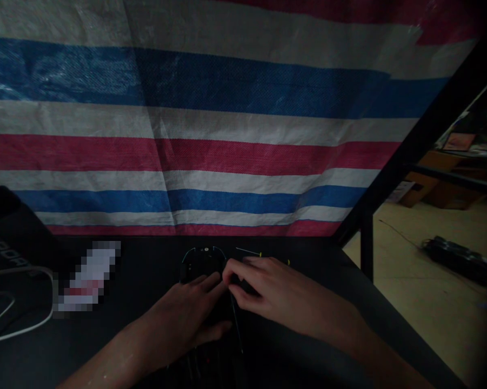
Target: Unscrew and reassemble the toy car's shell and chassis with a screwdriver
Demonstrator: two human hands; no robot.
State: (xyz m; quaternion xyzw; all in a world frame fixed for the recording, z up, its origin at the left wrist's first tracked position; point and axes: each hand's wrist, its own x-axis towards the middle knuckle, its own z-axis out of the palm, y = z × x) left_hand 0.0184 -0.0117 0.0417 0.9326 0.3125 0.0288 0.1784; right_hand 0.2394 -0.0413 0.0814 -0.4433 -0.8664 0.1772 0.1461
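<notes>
A dark device with a rounded far end [205, 254] lies on the black table, most of it lost in shadow and under my hands. My left hand [190, 308] rests over it, fingers stretched forward and thumb apart. Right beside its fingertips, my right hand [263, 286] is closed in a pinch, thumb and forefinger together. Whatever sits between those fingertips is hidden. Below the pinch a thin pale line [237, 327] runs toward me; I cannot tell if it is a tool or the device's edge. Behind my right hand lies a thin rod with a yellow end [249, 251].
To the left are a white cable [28, 339], a blurred-out pale item [91, 273] and a black container lettered "SPOR" [8, 248]. A striped woven sheet [227, 162] closes off the table's back. Black frame bars [367, 243] stand at the right edge.
</notes>
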